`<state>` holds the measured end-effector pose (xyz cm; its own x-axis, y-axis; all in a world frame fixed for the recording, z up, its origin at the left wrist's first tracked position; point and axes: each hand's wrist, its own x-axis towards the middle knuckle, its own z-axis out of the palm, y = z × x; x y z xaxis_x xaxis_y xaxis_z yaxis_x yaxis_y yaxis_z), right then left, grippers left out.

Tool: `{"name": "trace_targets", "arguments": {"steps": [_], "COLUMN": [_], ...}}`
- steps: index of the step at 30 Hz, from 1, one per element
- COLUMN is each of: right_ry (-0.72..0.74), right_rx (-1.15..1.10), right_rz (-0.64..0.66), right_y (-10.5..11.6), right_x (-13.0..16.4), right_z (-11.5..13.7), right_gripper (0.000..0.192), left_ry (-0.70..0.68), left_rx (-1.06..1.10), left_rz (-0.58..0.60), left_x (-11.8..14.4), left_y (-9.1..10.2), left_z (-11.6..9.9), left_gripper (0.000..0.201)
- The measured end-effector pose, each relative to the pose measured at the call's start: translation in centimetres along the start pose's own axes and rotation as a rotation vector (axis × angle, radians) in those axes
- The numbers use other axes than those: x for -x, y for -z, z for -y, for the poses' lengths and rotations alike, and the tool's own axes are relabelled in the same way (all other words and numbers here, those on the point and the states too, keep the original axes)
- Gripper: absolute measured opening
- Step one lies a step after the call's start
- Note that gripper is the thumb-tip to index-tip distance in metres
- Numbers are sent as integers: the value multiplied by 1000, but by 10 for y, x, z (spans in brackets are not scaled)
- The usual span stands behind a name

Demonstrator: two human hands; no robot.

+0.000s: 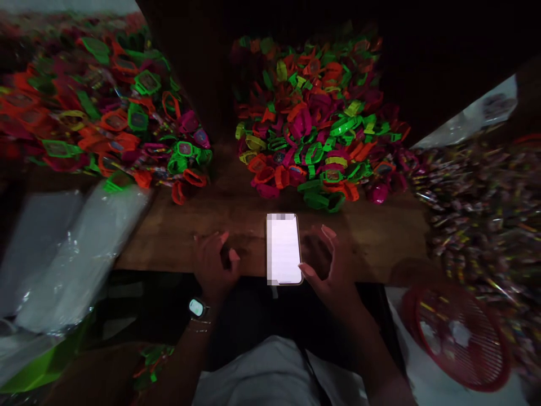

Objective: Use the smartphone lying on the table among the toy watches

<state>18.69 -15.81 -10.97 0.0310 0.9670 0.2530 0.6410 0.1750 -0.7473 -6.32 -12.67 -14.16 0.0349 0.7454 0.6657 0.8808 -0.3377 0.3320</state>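
Observation:
A phone [284,248] with a bright white screen lies on the wooden table [169,242], close to its front edge. My right hand [332,268] is beside it with fingers apart, the thumb at the phone's lower right corner; whether it touches cannot be told. To the left of the phone rests my left hand [214,260], fingers spread and holding nothing, with a lit smartwatch [196,307] on the wrist. Beyond the phone lies a heap of toy watches [313,135] in green, orange, pink and yellow.
Another toy-watch pile [114,118] spreads at the left, behind clear plastic bags [84,248]. Many small wrapped pieces [473,214] cover the right side. A red plastic basket [465,338] stands at the lower right, a green container [51,361] at the lower left.

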Motion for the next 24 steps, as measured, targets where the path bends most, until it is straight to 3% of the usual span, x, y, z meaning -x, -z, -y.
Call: {"name": "trace_targets", "arguments": {"steps": [4, 7, 10, 13, 16, 19, 24], "right_ry": [-60, -67, -20, 6, 8, 54, 97], "right_rx": [-72, -202, -358, -518, -534, -465, -387], "right_rz": [-32, 14, 191, 477, 634, 587, 461], "right_y": [6, 7, 0, -20, -46, -62, -63], "right_x": [15, 24, 29, 33, 36, 38, 37], "right_z": [3, 23, 58, 90, 104, 104, 103], "right_gripper": [68, 63, 57, 64, 67, 67, 66], "left_ry": [-35, -45, -45, -43, 22, 84, 41], "left_rx": [-38, -43, -42, -43, -24, 13, 25], "left_rz": [-21, -37, -39, -57, -47, 1, -13], "left_x": [0, -1, -1, 2, 6, 10, 13], "left_y": [-1, -1, -1, -3, -6, -8, -8], "left_z": [0, -1, 0, 2, 5, 6, 7], "left_gripper": [39, 39, 38, 38, 39, 41, 48]}}
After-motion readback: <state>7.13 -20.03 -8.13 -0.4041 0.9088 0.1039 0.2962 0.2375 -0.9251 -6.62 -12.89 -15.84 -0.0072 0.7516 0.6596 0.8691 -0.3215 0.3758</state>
